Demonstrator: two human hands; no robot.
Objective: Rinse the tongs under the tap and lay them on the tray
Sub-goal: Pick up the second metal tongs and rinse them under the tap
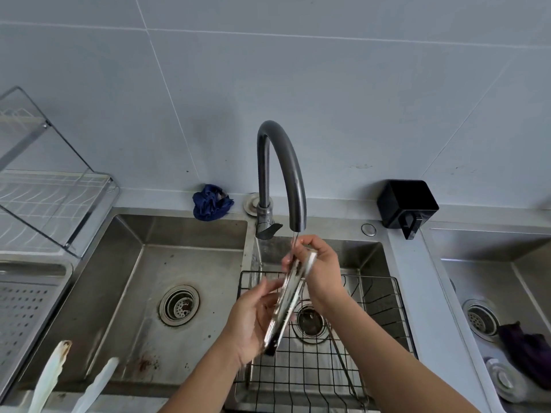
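Shiny steel tongs slant up from lower left to upper right over the middle sink basin. My left hand grips their lower handle end. My right hand pinches the upper tips right under the spout of the dark curved tap. A thin stream of water runs from the spout onto the tips. At the far left lies a perforated metal tray beside the left sink.
A black wire basket sits in the middle basin, with another thin utensil lying in it. A dish rack stands back left. A blue cloth, black holder, two pale utensils and a dark cloth in the right sink.
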